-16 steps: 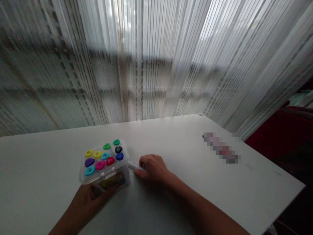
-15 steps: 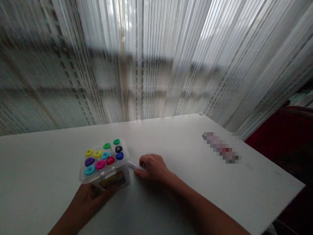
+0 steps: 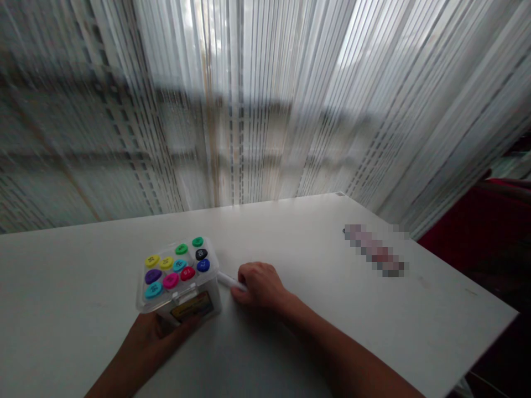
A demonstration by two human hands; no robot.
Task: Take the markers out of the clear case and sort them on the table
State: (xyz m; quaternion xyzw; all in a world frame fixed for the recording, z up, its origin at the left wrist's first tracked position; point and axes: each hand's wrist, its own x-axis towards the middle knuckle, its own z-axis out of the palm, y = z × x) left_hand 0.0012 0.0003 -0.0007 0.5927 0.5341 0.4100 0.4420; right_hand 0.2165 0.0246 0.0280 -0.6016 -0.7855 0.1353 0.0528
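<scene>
Hardly anything has moved since half a second ago, so I think the work is paused, with the left hand holding the pen box near left on the table and the right hand pinching a white pen just right of it.

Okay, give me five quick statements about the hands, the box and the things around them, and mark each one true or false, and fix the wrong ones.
1. The right hand holds a white pen. True.
2. The left hand is well away from the box. False: it holds the box.
3. The black cap is next to the blue cap. True.
4. The curtain is plain red. False: it is pale and striped.
5. A pixelated item lies on the table, to the right of the right hand. True.
</scene>
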